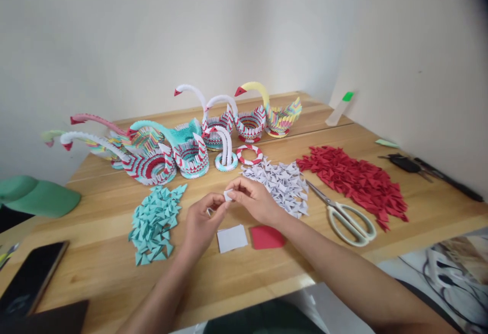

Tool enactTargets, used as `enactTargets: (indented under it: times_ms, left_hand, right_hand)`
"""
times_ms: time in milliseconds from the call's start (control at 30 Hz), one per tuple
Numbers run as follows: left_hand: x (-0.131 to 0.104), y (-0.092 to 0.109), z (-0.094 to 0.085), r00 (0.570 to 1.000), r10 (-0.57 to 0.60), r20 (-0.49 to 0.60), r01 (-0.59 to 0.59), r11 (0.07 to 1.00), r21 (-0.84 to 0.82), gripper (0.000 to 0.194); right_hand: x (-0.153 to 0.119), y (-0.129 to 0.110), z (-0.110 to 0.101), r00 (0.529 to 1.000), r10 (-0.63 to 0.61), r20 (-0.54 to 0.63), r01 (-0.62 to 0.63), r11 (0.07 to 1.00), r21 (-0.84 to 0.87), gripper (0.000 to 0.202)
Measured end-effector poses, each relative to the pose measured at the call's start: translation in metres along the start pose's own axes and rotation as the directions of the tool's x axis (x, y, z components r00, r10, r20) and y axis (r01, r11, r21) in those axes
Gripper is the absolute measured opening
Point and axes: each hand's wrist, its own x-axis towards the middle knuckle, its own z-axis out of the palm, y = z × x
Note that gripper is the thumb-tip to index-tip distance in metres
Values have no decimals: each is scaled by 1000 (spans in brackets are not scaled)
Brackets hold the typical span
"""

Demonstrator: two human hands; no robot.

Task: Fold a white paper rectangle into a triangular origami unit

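Both hands meet above the middle of the wooden table (114, 285). My left hand (204, 217) and my right hand (253, 199) pinch a small white paper piece (227, 195) between their fingertips. Below them lie a stack of white paper rectangles (232, 239) and a red paper stack (267, 237). A pile of folded white pieces (284, 184) is just beyond my right hand. To the left of my left hand lies a pile of teal folded pieces (156, 222). Red folded pieces (354, 179) are heaped on the right.
Several paper swans, one of them yellow (282, 118), stand along the back. A red and white ring (249, 155) lies before them. Scissors (348, 219) rest at the right, with keys (406, 163) farther off. At the left are a phone (32, 278) and a green object (41, 195).
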Motion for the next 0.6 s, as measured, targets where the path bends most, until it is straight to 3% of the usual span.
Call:
enactTargets:
  times_ms: [367, 600]
  left_hand:
    - [-1, 1, -4, 1000, -2, -8, 3, 995, 95, 16]
    - [-1, 1, -7, 994, 105, -16, -97, 956, 278, 11]
  right_hand:
    - [1, 3, -2, 1000, -23, 10, 23, 1000, -17, 7]
    - [0, 2, -3, 996, -86, 10, 86, 986, -141, 11]
